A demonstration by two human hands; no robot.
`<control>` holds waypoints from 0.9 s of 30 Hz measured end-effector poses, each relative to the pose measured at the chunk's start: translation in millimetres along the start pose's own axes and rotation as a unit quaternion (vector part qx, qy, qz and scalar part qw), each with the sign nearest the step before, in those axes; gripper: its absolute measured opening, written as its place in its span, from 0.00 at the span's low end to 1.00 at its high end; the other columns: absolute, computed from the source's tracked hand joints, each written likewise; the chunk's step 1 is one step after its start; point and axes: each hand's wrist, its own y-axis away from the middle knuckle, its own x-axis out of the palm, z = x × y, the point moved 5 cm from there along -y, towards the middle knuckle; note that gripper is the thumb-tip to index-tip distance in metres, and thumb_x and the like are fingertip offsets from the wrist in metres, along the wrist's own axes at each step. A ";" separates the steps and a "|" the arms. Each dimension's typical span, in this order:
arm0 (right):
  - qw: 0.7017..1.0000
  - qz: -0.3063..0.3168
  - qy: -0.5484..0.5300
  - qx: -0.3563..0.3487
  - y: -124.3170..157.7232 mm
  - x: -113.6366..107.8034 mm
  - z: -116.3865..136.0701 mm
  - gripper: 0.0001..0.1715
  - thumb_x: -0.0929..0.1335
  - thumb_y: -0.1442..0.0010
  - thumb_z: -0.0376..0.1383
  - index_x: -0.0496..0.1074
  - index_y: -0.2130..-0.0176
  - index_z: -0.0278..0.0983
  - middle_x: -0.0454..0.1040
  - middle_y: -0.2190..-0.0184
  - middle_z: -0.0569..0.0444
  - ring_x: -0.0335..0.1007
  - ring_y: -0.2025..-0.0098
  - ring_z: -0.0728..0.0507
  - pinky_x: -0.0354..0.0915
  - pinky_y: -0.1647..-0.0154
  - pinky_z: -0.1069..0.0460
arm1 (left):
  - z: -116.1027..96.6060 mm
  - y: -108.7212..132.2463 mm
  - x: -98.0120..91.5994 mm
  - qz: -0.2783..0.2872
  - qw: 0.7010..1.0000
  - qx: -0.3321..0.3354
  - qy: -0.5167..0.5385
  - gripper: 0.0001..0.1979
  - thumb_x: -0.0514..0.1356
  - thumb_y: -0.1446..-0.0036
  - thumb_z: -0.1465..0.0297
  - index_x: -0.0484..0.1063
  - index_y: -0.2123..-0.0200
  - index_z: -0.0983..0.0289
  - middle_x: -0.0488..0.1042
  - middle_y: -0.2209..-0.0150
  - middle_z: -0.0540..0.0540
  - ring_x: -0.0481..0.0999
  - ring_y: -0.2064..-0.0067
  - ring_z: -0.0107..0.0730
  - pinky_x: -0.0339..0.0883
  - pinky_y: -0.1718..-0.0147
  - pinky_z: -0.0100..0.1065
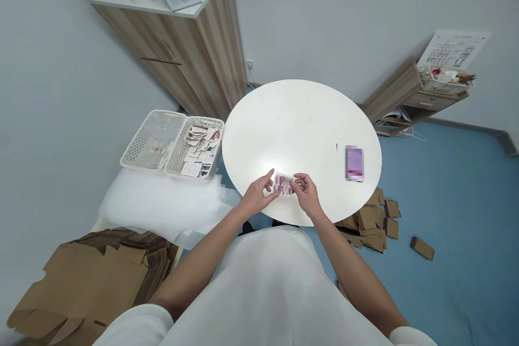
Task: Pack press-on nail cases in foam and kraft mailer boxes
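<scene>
A small clear tray of press-on nails point(283, 184), purple and pale in colour, is between my two hands just over the near edge of the round white table point(300, 113). My left hand point(258, 193) grips its left side, the thumb along the lower corner and the index finger near the upper one. On the opposite side, my right hand point(307, 193) pinches the edge between thumb and fingers. The nails face up in rows. Whether the tray rests on the tabletop or is slightly raised, I cannot tell.
A pixelated purple rectangle point(354, 164) lies at the table's right. To the left, an open white basket point(174, 159) holds many small cards. White foam sheets point(162, 203) and stacked cardboard point(93, 275) are nearer me. Small brown boxes point(371, 224) lie on the floor at right.
</scene>
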 end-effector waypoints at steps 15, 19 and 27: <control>0.977 0.162 0.138 -0.019 -24.6 -55.7 -19.1 0.38 0.67 0.52 0.35 0.52 0.43 0.44 0.63 0.58 0.52 0.65 0.68 0.50 0.63 0.58 0.47 | 1.3 -38.5 51.2 -0.022 0.995 -0.085 -0.042 0.36 0.60 0.53 0.66 0.49 0.42 0.58 0.67 0.65 0.50 0.68 0.69 0.25 0.64 0.63 0.31; 0.978 0.138 0.154 -0.015 -27.7 -51.2 -28.2 0.36 0.65 0.50 0.34 0.50 0.43 0.45 0.63 0.61 0.54 0.64 0.71 0.52 0.64 0.61 0.48 | 9.6 -41.7 52.5 -0.031 0.994 -0.102 -0.033 0.34 0.59 0.51 0.68 0.49 0.42 0.58 0.66 0.59 0.53 0.69 0.68 0.23 0.64 0.61 0.32; 0.973 0.126 0.191 -0.010 -40.5 -19.0 -46.9 0.33 0.66 0.51 0.35 0.53 0.46 0.43 0.64 0.65 0.55 0.62 0.70 0.49 0.64 0.62 0.49 | 36.2 -35.3 40.8 -0.045 0.992 -0.114 -0.025 0.33 0.59 0.53 0.70 0.51 0.44 0.58 0.61 0.54 0.56 0.65 0.57 0.32 0.64 0.62 0.34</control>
